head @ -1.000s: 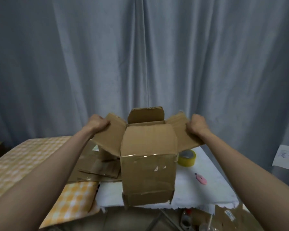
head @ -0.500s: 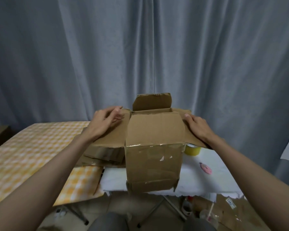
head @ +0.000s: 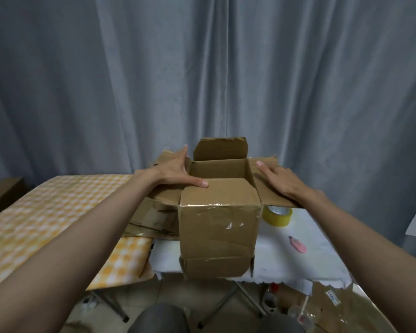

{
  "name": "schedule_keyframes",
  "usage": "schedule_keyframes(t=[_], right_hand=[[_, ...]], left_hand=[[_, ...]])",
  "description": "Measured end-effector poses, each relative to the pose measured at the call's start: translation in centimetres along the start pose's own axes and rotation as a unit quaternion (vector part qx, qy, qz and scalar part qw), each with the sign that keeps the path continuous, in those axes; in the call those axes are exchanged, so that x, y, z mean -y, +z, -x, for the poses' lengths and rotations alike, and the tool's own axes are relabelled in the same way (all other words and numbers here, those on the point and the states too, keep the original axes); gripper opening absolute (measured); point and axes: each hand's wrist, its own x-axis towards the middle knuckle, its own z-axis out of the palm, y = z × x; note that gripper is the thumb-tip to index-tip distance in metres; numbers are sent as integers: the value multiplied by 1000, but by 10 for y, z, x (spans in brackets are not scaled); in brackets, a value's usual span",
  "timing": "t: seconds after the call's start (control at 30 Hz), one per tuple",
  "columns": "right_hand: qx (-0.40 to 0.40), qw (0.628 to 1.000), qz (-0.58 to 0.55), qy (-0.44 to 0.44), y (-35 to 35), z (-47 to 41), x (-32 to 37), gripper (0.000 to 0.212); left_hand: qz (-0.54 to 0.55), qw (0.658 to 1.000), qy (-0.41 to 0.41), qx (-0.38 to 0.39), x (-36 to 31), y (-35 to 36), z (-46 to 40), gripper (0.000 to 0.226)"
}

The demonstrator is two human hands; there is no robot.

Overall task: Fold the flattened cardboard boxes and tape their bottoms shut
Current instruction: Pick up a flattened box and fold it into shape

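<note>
A brown cardboard box stands upright on the white table with its top flaps spread. The far flap stands up and the near flap lies folded inward. My left hand lies flat on the left flap, its thumb touching the near flap's edge. Flat on the right flap rests my right hand, pressing it outward and down. A yellow tape roll sits on the table just right of the box, partly under the right flap. Several flattened boxes lie stacked left of the box.
A pink cutter lies on the white table right of the box. A table with an orange checked cloth stands to the left. Grey curtains hang behind. Cardboard scraps and bottles lie on the floor at the lower right.
Both hands went from gripping the side flaps to lying flat on them, pushing the flaps down and outward. The near flap now lies folded inward and the box interior shows.
</note>
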Motion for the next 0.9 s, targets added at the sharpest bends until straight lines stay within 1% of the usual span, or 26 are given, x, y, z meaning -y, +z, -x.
schedule_keyframes(t=[0.07,0.17,0.23,0.27,0.33,0.43,0.5,0.57,0.63,0.67,0.7,0.73,0.77,0.83,0.87,0.9], right_hand=[[-1,1000,9,-7,1,-2,-1,68],[-10,1000,20,-17,3,-5,-4,62],[-19,999,34,-25,3,-10,-9,56],[-22,998,43,-32,3,-12,-12,52],[-23,997,68,-42,4,-17,-16,43],[-33,994,98,-28,6,-23,-20,36],[-57,993,107,-2,5,-25,-22,40],[-77,992,93,45,2,-26,-24,45],[-79,992,45,89,-5,-27,-24,43],[-81,991,-2,104,-11,-27,-21,40],[-88,987,-71,115,-17,-27,-16,34],[-95,975,-163,118,-25,-27,-9,24],[-96,952,-263,124,-32,-26,2,20],[-83,898,-416,117,-43,-26,23,29],[-67,884,-450,103,-43,-27,33,32],[-50,891,-443,88,-39,-26,44,34]], left_hand=[[8,1000,21,21,-10,-5,-7,142],[22,997,56,46,-18,-7,-19,155],[19,997,66,40,-14,-1,-26,162],[15,997,71,32,-10,4,-29,162],[0,995,94,27,-3,9,-29,154],[-54,990,115,61,2,7,-25,135],[-93,986,109,83,1,6,-23,124],[-127,982,100,92,1,6,-23,119],[-151,979,91,101,0,7,-23,120],[-154,979,85,105,0,7,-23,121],[-154,979,80,109,-1,7,-22,122],[-154,979,76,113,-2,7,-22,120],[-159,978,72,118,-4,6,-21,119],[-179,973,67,127,-9,6,-18,117],[-192,971,66,130,-11,5,-17,120],[-199,969,64,132,-12,4,-17,123]])
